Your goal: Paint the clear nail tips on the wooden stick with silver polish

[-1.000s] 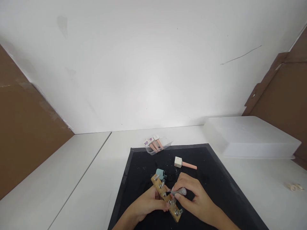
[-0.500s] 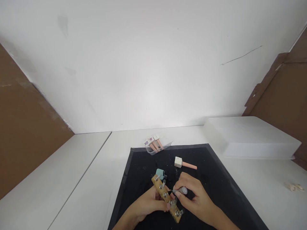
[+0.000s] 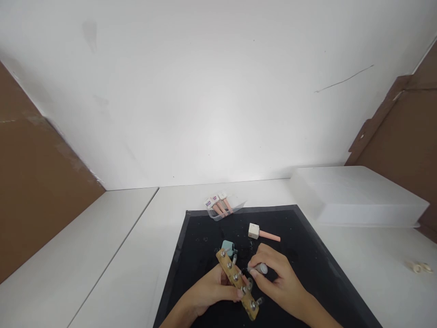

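My left hand (image 3: 211,289) grips a wooden strip (image 3: 237,282) studded with several metal pegs, holding it tilted over a black mat (image 3: 198,241). My right hand (image 3: 278,278) pinches a small grey brush-like stick (image 3: 258,269) whose dark tip touches the strip near its middle pegs. A teal bottle (image 3: 227,248) stands just behind the strip's far end.
A pink-handled stick with a white cube head (image 3: 262,233) lies on the mat behind my hands. A clear packet of similar sticks (image 3: 220,205) rests at the mat's far edge. A white box (image 3: 355,196) sits to the right, small rings (image 3: 419,266) beyond it, brown cardboard panels on both sides.
The right hand with the grey stick has shifted slightly up along the strip; the strip has tilted a little. The left hand stays in place.
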Demonstrator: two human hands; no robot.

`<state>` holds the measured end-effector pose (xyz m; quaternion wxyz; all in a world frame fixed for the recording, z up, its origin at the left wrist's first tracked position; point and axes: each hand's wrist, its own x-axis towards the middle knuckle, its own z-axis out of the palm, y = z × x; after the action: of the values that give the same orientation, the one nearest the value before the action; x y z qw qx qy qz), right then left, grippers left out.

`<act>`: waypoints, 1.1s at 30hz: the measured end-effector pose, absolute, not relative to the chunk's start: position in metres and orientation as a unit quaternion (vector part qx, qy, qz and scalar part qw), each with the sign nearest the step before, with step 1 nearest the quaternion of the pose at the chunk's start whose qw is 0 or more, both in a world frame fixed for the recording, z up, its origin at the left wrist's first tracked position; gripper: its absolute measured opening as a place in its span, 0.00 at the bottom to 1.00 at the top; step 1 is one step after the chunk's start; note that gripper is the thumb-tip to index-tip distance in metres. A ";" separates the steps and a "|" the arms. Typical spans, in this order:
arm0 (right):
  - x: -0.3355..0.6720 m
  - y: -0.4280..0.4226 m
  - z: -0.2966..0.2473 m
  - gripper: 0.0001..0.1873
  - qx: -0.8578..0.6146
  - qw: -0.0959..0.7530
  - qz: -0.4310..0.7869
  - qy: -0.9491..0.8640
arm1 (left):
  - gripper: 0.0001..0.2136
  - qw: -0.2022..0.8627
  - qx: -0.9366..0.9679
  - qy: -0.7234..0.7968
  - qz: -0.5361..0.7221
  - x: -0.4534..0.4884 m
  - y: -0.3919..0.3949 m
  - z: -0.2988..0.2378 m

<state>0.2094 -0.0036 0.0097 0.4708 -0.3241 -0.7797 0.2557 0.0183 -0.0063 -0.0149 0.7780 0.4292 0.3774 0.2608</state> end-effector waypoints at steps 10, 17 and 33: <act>0.209 -0.003 0.008 0.05 -0.363 0.448 0.250 -0.778 | 0.17 0.764 0.452 0.389 0.247 0.018 -0.007 -0.009; 0.209 -0.004 0.009 0.06 -0.371 0.449 0.248 -0.775 | 0.17 0.771 0.444 0.380 0.253 0.018 -0.007 -0.007; 0.209 -0.002 0.007 0.06 -0.389 0.465 0.249 -0.755 | 0.17 0.771 0.443 0.383 0.250 0.017 -0.007 -0.010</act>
<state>0.2086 -0.0019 0.0074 0.4649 -0.3895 -0.7550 0.2492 0.0165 -0.0074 -0.0104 0.7712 0.4426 0.3833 0.2499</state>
